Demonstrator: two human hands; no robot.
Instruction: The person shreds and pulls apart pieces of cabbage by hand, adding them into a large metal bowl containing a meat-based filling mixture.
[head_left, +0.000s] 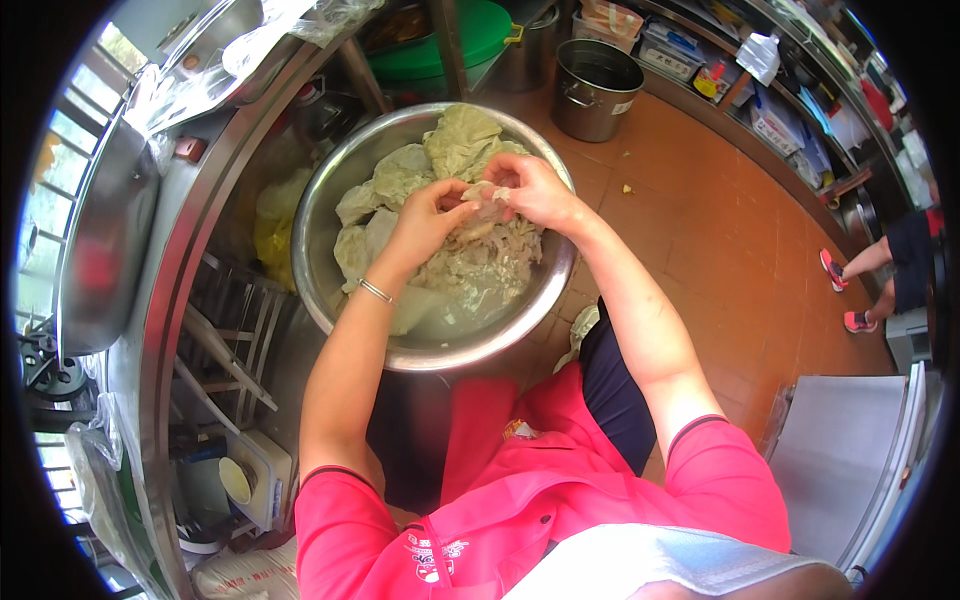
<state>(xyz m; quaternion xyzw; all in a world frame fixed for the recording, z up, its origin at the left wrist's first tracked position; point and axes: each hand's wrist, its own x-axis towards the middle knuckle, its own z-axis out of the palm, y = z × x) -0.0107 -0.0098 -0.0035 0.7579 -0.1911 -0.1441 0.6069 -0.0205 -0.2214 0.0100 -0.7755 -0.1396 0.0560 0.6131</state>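
A wide stainless steel basin (313, 306) stands in front of my knees. Large folded, yellowish-green pieces of what looks like tripe (465, 139) fill its far and left parts. Smaller pale shreds (480, 259) lie heaped in the middle, with cloudy liquid nearer to me. Over the heap, my left hand (435, 217) pinches a small pale scrap (484, 193) between thumb and fingers. My right hand (534, 193) grips the same scrap from the other side. Fingers partly hide the scrap, so its full shape cannot be made out.
A steel worktop (199, 161) with a raised edge runs along the left. Beyond the basin, a tall metal pot (598, 94) stands on the tiled floor (697, 217). Shelves with labelled plastic boxes (667, 56) line the far right. Another person's legs (870, 274) show at right.
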